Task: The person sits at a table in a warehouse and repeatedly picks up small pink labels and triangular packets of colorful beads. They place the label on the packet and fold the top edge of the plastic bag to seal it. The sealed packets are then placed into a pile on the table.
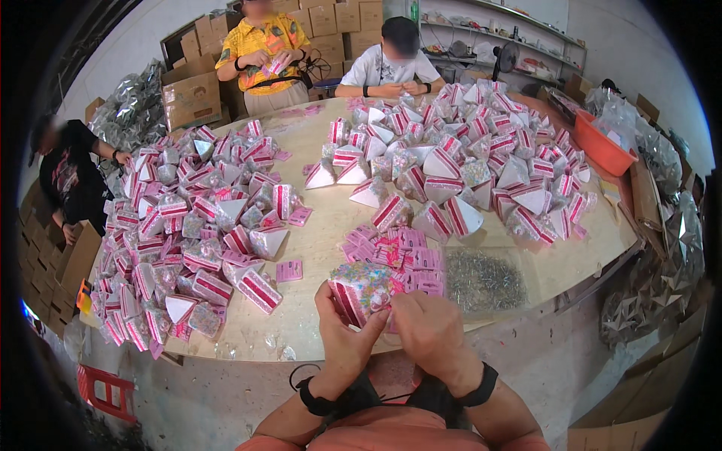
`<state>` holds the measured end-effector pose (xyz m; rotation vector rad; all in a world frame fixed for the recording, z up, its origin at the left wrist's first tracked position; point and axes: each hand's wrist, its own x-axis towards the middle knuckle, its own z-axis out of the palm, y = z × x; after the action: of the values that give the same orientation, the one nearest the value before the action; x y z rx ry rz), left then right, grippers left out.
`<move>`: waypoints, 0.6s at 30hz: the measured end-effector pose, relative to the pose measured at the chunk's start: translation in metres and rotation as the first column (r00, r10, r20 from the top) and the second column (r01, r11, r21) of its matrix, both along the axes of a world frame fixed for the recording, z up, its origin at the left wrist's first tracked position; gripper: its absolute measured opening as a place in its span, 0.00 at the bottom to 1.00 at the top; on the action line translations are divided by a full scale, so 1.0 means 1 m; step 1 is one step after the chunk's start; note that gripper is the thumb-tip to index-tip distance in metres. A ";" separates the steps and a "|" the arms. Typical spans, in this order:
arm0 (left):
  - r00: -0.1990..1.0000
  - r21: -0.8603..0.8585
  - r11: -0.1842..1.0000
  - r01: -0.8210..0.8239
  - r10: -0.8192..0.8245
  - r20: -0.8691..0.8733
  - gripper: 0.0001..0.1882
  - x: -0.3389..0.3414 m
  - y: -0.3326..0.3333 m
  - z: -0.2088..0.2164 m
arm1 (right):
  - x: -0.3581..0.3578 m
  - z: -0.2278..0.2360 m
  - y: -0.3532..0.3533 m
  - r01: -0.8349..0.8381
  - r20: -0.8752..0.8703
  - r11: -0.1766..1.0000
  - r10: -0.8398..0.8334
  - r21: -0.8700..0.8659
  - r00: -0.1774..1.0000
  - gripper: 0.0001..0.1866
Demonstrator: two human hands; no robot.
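Observation:
My left hand is wrapped round a toy cake slice, a wedge with pink and white layers and pastel sprinkles on top. Close against the slice's right corner, my right hand is closed, thumb and fingers pinched together. Whatever lies in that pinch is too small and covered to name. Just beyond my hands lies a heap of pink card tags. To its right, a mass of small metal fasteners sits on a clear sheet.
Large piles of cake slices cover the table's left and far right. A red-orange basin stands at the right edge. Three people work around the table. Cardboard boxes, a red stool and plastic bags surround it.

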<state>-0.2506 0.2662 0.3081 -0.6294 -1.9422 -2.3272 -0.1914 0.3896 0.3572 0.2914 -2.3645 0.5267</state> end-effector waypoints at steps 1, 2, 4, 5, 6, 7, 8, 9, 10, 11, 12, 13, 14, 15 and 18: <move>1.000 -0.022 1.000 -0.016 0.016 -0.014 0.39 0.000 -0.001 -0.001 | -0.001 -0.001 0.000 -0.002 0.012 1.000 0.002 -0.005 1.000 0.05; 0.999 -0.042 0.998 -0.040 0.039 -0.031 0.39 -0.001 -0.003 -0.002 | -0.003 -0.001 -0.001 -0.012 0.022 1.000 0.012 -0.008 1.000 0.05; 0.999 -0.076 0.996 -0.040 0.039 -0.013 0.39 0.000 -0.006 -0.001 | -0.003 -0.008 0.001 -0.024 -0.007 1.000 0.024 0.004 1.000 0.06; 0.999 -0.088 0.996 -0.026 0.028 0.019 0.39 0.001 -0.006 0.005 | -0.005 -0.011 0.001 -0.045 -0.026 0.999 0.045 0.009 0.999 0.06; 0.999 -0.098 0.995 -0.010 0.015 0.052 0.39 0.000 -0.005 0.007 | -0.006 -0.010 0.002 -0.064 -0.017 0.997 0.063 -0.038 0.998 0.08; 0.999 -0.053 0.998 0.034 -0.033 0.019 0.39 -0.003 -0.001 0.004 | -0.004 -0.006 0.004 -0.085 -0.008 0.993 0.084 -0.085 0.996 0.11; 0.997 -0.097 0.995 -0.012 0.004 -0.076 0.39 -0.004 0.001 0.002 | -0.003 -0.004 0.006 -0.115 0.000 0.984 0.116 -0.138 0.993 0.13; 0.997 -0.152 0.988 0.008 -0.019 -0.068 0.38 -0.003 -0.001 0.002 | -0.001 -0.007 0.007 -0.070 0.073 0.940 0.100 -0.334 0.992 0.14; 0.997 -0.206 0.978 0.031 -0.043 -0.057 0.37 -0.003 -0.005 0.002 | 0.002 -0.012 0.007 -0.006 0.155 0.860 0.099 -0.511 0.983 0.14; 0.997 -0.229 0.973 0.016 -0.032 -0.066 0.37 -0.003 -0.006 0.003 | 0.002 -0.014 0.009 0.088 0.248 0.747 0.106 -0.659 0.963 0.14; 0.997 -0.250 0.968 0.004 -0.024 -0.074 0.37 -0.002 -0.008 0.004 | 0.000 -0.012 0.008 0.082 0.260 0.755 0.120 -0.650 0.958 0.12; 0.996 -0.272 0.962 -0.005 -0.018 -0.083 0.37 -0.002 -0.010 0.005 | -0.001 -0.008 0.006 0.078 0.273 0.764 0.131 -0.641 0.953 0.11; 0.997 -0.274 0.962 -0.001 -0.021 -0.080 0.38 -0.003 -0.011 0.003 | -0.002 -0.006 0.007 0.084 0.285 0.773 0.129 -0.629 0.950 0.09; 0.997 -0.276 0.961 0.005 -0.027 -0.077 0.38 -0.004 -0.012 0.001 | -0.003 -0.006 0.009 0.077 0.306 0.729 0.188 -0.681 0.933 0.09; 0.988 -0.369 0.928 -0.049 -0.009 -0.154 0.40 -0.009 -0.014 0.007 | -0.007 -0.010 0.012 0.064 0.324 0.630 0.307 -0.774 0.895 0.08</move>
<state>-0.2592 0.2517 0.3152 -0.7800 -2.3178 -1.8422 -0.1982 0.4015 0.3469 -0.0839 -2.2539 1.7732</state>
